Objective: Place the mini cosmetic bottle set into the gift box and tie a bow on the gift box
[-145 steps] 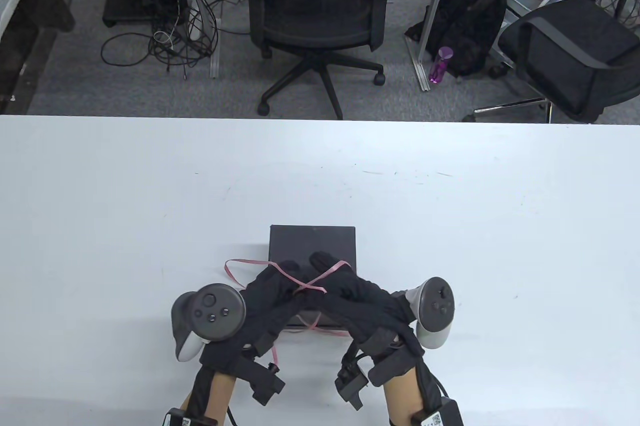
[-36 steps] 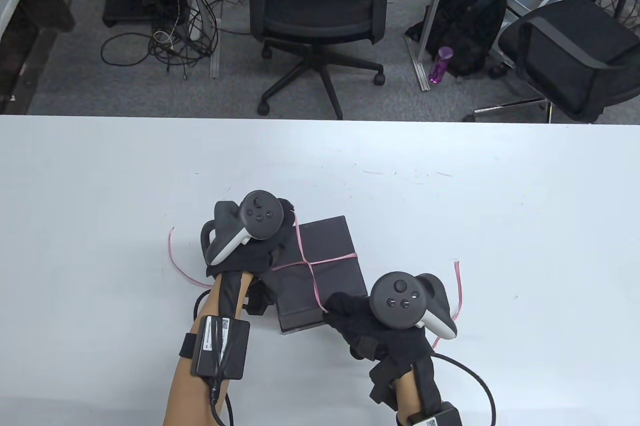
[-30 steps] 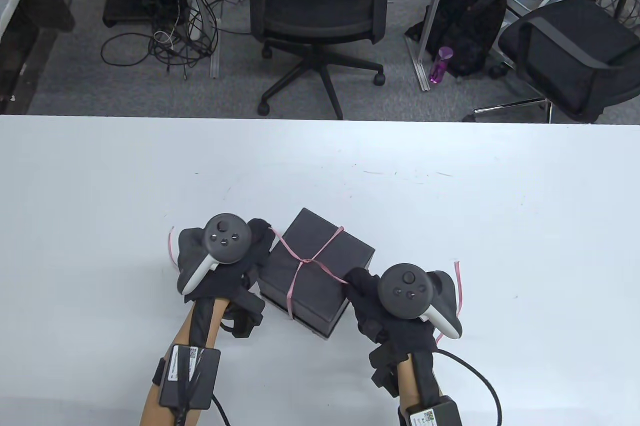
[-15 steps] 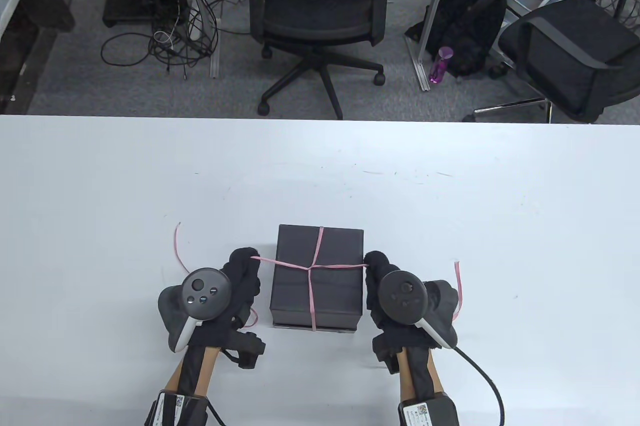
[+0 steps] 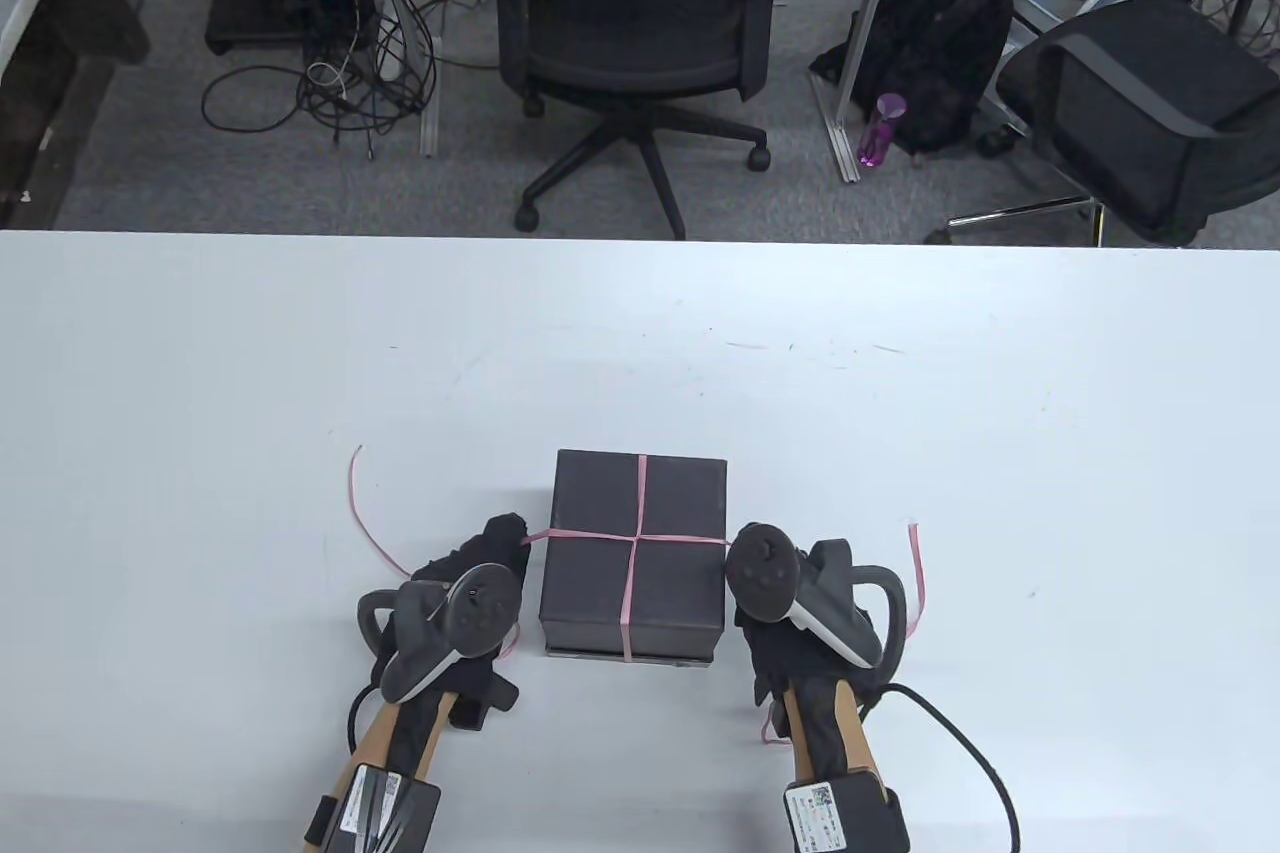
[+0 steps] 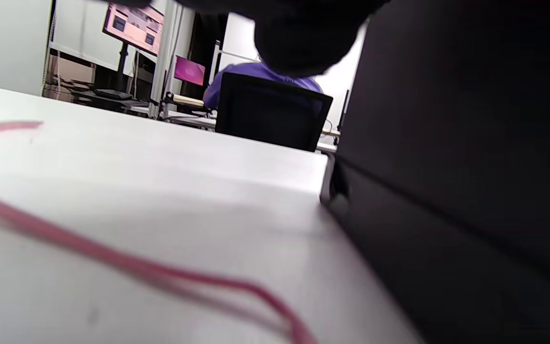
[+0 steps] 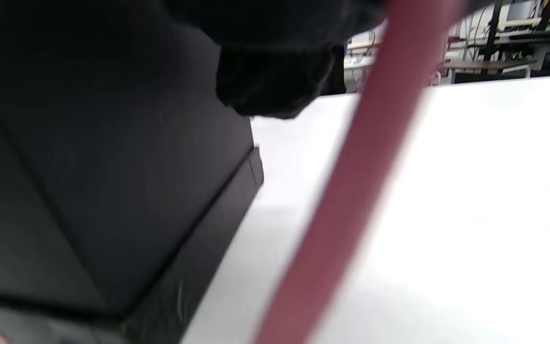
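The shut black gift box (image 5: 635, 553) stands near the table's front, with a thin pink ribbon (image 5: 637, 538) crossed over its lid. My left hand (image 5: 500, 541) lies against the box's left side and pinches the ribbon where it leaves the lid. On the other side my right hand (image 5: 738, 553) holds the other end, mostly hidden under its tracker. The ribbon runs tight between both hands. In the left wrist view the box wall (image 6: 447, 167) fills the right and a ribbon tail (image 6: 112, 258) lies on the table. The right wrist view shows the box (image 7: 89, 167) and a blurred ribbon (image 7: 351, 191) up close.
Loose ribbon tails curl on the white table (image 5: 900, 393) left (image 5: 358, 508) and right (image 5: 915, 563) of the hands. Behind the table's far edge stand an office chair (image 5: 640, 23), a second chair (image 5: 1140, 103), a backpack (image 5: 940, 43) and floor cables (image 5: 340, 83).
The box was turned on the table and now sits square. Both hands have dropped low beside it and tilted outward, pulling the ribbon tight, so the crossing sits flat at the lid's middle.
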Tool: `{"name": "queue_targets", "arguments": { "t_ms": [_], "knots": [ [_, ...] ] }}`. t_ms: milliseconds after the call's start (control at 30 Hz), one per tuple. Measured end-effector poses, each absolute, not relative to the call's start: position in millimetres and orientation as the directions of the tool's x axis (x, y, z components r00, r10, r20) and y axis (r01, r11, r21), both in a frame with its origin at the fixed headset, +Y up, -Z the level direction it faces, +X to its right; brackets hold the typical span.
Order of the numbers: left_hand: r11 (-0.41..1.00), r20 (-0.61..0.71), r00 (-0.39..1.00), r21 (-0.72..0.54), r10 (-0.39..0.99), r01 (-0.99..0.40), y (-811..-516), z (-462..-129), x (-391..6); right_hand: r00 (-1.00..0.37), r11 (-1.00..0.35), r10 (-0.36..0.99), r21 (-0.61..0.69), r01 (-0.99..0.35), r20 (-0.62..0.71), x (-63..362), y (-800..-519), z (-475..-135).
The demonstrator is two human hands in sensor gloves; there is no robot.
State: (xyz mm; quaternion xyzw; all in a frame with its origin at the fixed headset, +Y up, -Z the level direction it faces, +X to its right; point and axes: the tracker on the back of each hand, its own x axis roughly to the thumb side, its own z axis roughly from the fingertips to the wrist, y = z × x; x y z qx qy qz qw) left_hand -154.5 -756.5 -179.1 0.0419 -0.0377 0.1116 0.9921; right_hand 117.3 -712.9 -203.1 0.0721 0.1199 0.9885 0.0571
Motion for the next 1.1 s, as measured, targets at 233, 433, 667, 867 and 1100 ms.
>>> {"name": "queue_targets", "arguments": {
  "t_ms": [233,433,667,867,1100],
  "knots": [
    [0.964,0.067,0.961,-0.026,0.268,-0.266,-766.8,-179.8,-141.6,-0.970,-0.943,0.184,0.307,-0.128,0.159,111.3,-738.2,-206.3],
    [0.924,0.019,0.930,-0.115,0.368,-0.364,-777.3,-182.1,-142.8,-0.943,-0.893,0.311,0.377,-0.246,0.120,117.4,-757.2,-209.3],
    [0.881,-0.048,0.915,-0.257,0.400,-0.398,-791.2,-185.6,-143.1,-0.934,-0.874,0.344,0.397,-0.280,0.100,118.9,-769.1,-211.2],
    [0.869,-0.076,0.915,-0.293,0.396,-0.400,-800.3,-185.6,-142.6,-0.913,-0.830,0.405,0.440,-0.342,0.054,123.4,-779.2,-212.7],
    [0.874,-0.078,0.918,-0.283,0.390,-0.395,-802.0,-184.5,-142.4,-0.917,-0.835,0.396,0.440,-0.332,0.060,123.9,-784.0,-213.8]
  ]
}}
